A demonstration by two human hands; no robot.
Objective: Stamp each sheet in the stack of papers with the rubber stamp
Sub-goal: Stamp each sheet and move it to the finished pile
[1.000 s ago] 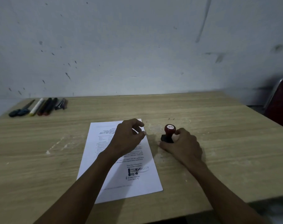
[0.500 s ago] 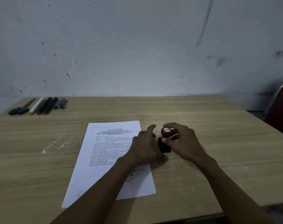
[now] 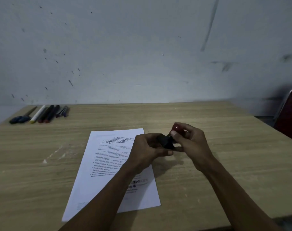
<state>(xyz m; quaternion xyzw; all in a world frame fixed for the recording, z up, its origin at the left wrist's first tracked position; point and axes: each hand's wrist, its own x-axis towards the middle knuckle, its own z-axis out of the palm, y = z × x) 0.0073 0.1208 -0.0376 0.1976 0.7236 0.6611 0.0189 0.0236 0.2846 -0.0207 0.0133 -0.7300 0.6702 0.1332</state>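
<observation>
A white printed sheet, the top of the paper stack, lies on the wooden table in front of me. The rubber stamp has a black base and a red knob. It is lifted off the table, tilted, just right of the sheet's upper right corner. My right hand grips the red knob end. My left hand holds the black base from the left. My left forearm crosses the lower part of the sheet and hides some text and a printed mark there.
Several pens and markers lie in a row at the table's far left corner, by the grey wall. A dark red chair stands at the right beyond the table edge.
My left hand left the sheet and joined my right hand at the stamp. The stamp went from standing upright on the table to being held tilted above it between both hands.
</observation>
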